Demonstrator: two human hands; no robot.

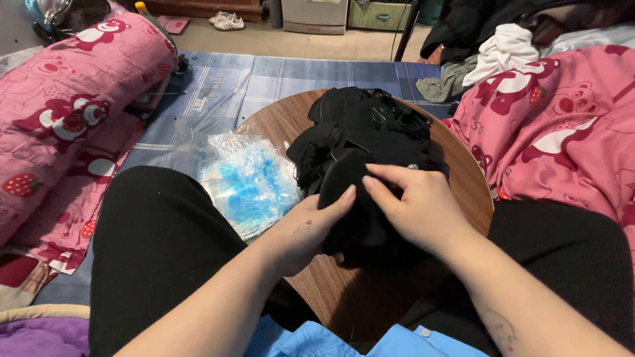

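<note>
On round wooden table, near edge: both hands on one black fabric piece, pulled off front of black fabric pile. Left hand pinching piece from left side, thumb on top, fingers tucked under, closed on cloth. Right hand clamped on same piece from right, fingertips pressing top edge, also closed on cloth. Step in hand, as judged: handling or folding single piece, separated only partly from pile, back edge touching it. Next move likely calls for lifting piece clear without dragging pile along, then flat spot to set down. Open room: bare wood strip at near edge under wrists, narrow; left part of table taken by clear plastic bag with blue contents, overhanging rim. Right rim just beside pink bear-print blanket. Pink bolster well left, blue checked mat beyond table. Black-clad knees flanking table, limiting elbow swing.
</note>
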